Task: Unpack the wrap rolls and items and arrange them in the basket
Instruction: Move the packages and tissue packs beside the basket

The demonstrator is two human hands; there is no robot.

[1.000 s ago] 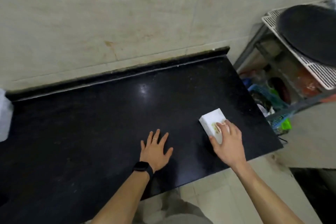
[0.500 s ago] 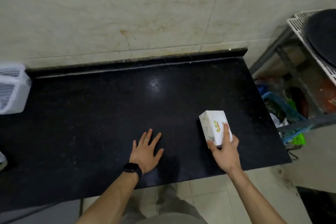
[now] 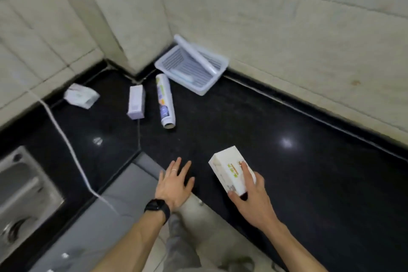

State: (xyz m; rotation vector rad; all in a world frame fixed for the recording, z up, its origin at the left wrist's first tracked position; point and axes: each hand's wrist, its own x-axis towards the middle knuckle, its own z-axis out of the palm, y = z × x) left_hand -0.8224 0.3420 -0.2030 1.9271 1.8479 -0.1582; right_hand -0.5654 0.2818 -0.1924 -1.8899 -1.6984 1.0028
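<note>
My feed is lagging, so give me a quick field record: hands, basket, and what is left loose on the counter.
right hand: gripping a white box; whether it is lifted off the counter is unclear
left hand: open, flat at the counter edge, holding nothing
basket: far corner by the wall, one long roll leaning across it; something pale lies inside
loose on counter: printed roll, small box, crumpled wrapper

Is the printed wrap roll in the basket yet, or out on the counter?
Out. The printed wrap roll lies on its side on the black counter, beside the white plastic basket.
</note>
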